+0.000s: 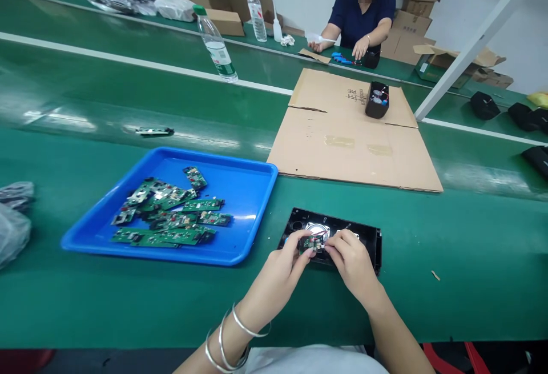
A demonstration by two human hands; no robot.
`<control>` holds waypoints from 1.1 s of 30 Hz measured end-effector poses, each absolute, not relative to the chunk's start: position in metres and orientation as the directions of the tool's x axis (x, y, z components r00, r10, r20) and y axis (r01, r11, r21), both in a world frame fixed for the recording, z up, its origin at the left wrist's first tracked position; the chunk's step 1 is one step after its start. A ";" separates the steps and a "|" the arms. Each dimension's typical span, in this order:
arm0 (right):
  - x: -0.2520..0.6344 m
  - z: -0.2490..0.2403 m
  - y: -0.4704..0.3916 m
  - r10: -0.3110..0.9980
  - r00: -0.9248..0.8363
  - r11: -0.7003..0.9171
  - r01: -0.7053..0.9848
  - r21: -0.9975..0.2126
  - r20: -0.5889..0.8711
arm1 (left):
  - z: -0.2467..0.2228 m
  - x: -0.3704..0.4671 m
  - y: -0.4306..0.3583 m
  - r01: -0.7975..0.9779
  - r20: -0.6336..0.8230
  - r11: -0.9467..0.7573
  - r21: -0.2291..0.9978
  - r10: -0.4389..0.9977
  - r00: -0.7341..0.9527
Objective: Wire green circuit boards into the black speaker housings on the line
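My left hand (283, 270) grips a small green circuit board (312, 242) between thumb and fingers. At the board's right edge, my right hand (353, 264) pinches a small white connector (323, 246); whether it is seated in the board cannot be made out. Both hands are over a black speaker panel (371, 242) lying on the green table. A round silver speaker (317, 229) shows in the panel behind the board, and a second one is mostly covered by my right fingers.
Left of my hands, a blue tray (252, 237) holds a pile of circuit boards (171, 214). Flattened cardboard (342, 160) lies ahead, bearing a black speaker box (377, 100). A bottle (217, 48) stands on the conveyor, near a lone board (154, 131). A co-worker (363, 14) works opposite.
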State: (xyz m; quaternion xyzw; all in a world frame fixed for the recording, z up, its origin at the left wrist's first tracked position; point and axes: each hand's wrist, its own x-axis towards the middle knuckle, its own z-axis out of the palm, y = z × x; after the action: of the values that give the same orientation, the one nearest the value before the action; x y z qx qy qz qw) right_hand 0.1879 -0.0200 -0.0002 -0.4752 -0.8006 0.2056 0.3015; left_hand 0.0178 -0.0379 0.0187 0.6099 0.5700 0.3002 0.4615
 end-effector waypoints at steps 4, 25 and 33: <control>0.188 0.000 -0.019 0.864 -0.396 0.503 0.671 -0.544 0.311 | 0.021 0.019 -0.037 0.414 -0.145 0.061 0.908 0.974 0.176; 0.186 -0.005 -0.013 0.799 -0.494 0.583 0.775 -0.241 0.344 | 0.012 0.021 -0.036 0.264 -0.220 0.183 0.947 0.968 0.119; 0.186 -0.006 -0.010 0.777 -0.520 0.606 0.771 -0.195 0.356 | 0.013 0.020 -0.035 0.326 -0.157 0.108 0.939 0.979 0.128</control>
State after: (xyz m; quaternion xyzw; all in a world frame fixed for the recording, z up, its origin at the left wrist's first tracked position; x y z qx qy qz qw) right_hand 0.1857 -0.0098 -0.0056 -0.4439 -0.8717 0.0062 0.2073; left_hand 0.0204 -0.0350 0.0132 0.5756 0.5671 0.3385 0.4822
